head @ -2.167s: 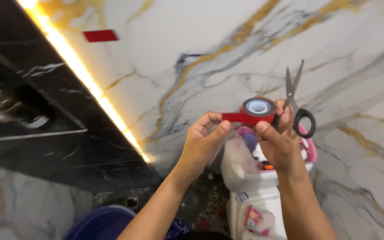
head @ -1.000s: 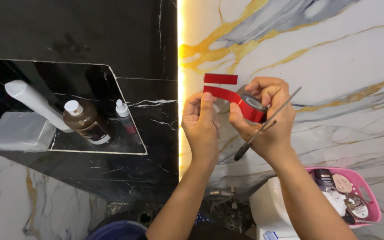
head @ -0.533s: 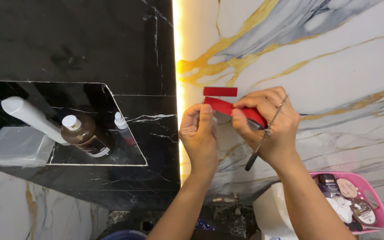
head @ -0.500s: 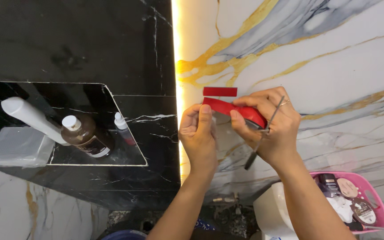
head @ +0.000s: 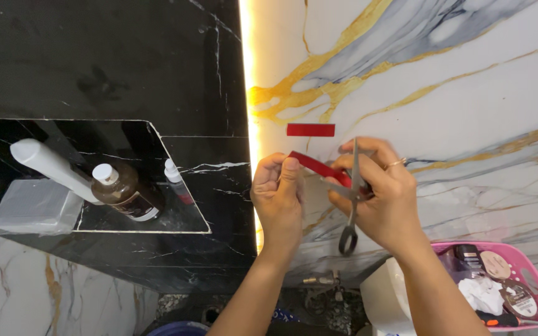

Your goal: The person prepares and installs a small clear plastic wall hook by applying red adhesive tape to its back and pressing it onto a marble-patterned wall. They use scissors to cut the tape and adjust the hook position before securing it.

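Head view of two bare hands working against a white marble wall (head: pixel 468 93) with gold and grey veins. The left hand (head: pixel 278 199) pinches the free end of a red tape strip (head: pixel 319 167) between thumb and fingertips, fingers closed on it. The right hand (head: pixel 378 196) is closed around the other end of the strip, where the roll is hidden inside the grip, and also holds a pair of scissors (head: pixel 351 199) with blades pointing up and the loop handle hanging below the palm; whether the blades are parted cannot be told. The strip spans the gap between the hands, taut and sloping down to the right. On the wall just above it sits a short red tape piece (head: pixel 311 129), stuck flat beside the lit vertical edge. The tape looks light, thin and limp, adhesive on one face, so it is best held by its ends under tension. To the left, a black marble niche (head: pixel 175 218) holds a white tube (head: pixel 48 165), a brown bottle (head: pixel 122 190) and a folded clear bag (head: pixel 35 208). A pink basket (head: pixel 533 280) of oddments stands at lower right.
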{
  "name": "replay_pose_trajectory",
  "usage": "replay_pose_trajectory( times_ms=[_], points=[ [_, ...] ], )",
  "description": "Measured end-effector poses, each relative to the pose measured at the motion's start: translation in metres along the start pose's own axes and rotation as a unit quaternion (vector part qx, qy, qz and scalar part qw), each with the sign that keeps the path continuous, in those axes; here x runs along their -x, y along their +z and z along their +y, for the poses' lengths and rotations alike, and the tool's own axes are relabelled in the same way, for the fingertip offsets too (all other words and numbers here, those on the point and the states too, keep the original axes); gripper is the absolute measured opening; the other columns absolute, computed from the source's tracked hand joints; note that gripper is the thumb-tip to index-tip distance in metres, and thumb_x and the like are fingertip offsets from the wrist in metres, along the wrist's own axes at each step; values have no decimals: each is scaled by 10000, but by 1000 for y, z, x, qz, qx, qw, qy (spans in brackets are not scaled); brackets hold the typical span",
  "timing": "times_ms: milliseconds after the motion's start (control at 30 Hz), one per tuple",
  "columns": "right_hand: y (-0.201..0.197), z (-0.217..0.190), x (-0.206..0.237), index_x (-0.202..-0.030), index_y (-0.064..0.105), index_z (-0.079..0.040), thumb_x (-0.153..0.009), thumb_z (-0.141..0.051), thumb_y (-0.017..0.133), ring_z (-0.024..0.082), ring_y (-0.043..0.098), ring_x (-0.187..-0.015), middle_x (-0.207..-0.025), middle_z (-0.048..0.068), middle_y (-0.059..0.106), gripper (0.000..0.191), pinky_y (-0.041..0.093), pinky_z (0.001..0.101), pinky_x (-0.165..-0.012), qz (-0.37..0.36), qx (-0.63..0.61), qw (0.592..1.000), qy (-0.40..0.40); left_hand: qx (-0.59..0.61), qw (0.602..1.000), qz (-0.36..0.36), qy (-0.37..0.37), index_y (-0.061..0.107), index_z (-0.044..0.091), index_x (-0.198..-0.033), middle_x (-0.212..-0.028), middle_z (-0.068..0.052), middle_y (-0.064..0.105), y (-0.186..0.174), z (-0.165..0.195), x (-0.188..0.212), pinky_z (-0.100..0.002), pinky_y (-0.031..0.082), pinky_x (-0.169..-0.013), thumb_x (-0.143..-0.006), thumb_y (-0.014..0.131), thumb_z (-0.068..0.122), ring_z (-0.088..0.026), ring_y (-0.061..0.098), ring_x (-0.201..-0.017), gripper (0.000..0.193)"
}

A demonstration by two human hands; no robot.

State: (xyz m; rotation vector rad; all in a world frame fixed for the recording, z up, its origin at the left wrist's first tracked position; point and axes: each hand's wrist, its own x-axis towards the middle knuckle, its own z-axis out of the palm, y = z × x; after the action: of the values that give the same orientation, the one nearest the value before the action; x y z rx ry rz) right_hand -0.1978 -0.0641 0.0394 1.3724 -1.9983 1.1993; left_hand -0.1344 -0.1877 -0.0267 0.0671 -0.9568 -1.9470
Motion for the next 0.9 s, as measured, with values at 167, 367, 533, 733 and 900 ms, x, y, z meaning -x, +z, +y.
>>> replay_pose_trajectory(
  times_ms=[167,367,533,733,900],
  points=[
    [6,-2,7,-997,716,-81,-848,-78,837,202,703,-842,-958,64,737,191,540,323,-761,45,10,998,39,-47,998,24,-23,621,53,-1038,-820,20,652,5,5,3,-188,391,-520,-999,672,183,-22,499,-615,144],
    [-9,-12,-14,-912,748,-75,-852,-127,836,204,684,-825,-888,54,736,119,529,322,-764,13,32,999,19,-35,997,41,-50,636,67,-1015,-636,55,521,9,15,0,-184,297,-439,-1007,657,223,-12,419,-519,158],
    [-19,-29,-31,-926,777,-92,-834,-201,855,194,635,-715,-760,46,713,162,488,324,-637,-2,81,995,62,-26,997,47,-50,648,55,-1006,-641,54,520,14,17,-2,-187,293,-448,-1020,647,231,-15,415,-525,176],
    [-15,-37,-38,-917,780,-107,-818,-188,832,163,611,-620,-659,42,666,138,464,309,-574,-5,57,992,116,-12,998,45,-38,650,37,-1022,-703,37,565,14,16,-3,-195,320,-493,-1026,647,217,-22,421,-558,179],
    [-12,-38,-35,-901,765,-104,-830,-207,807,150,517,-511,-581,48,601,131,402,312,-492,7,43,977,208,-5,998,45,-48,649,37,-1025,-702,31,570,13,14,-2,-198,308,-483,-1013,661,204,-27,423,-553,167]
  ],
)
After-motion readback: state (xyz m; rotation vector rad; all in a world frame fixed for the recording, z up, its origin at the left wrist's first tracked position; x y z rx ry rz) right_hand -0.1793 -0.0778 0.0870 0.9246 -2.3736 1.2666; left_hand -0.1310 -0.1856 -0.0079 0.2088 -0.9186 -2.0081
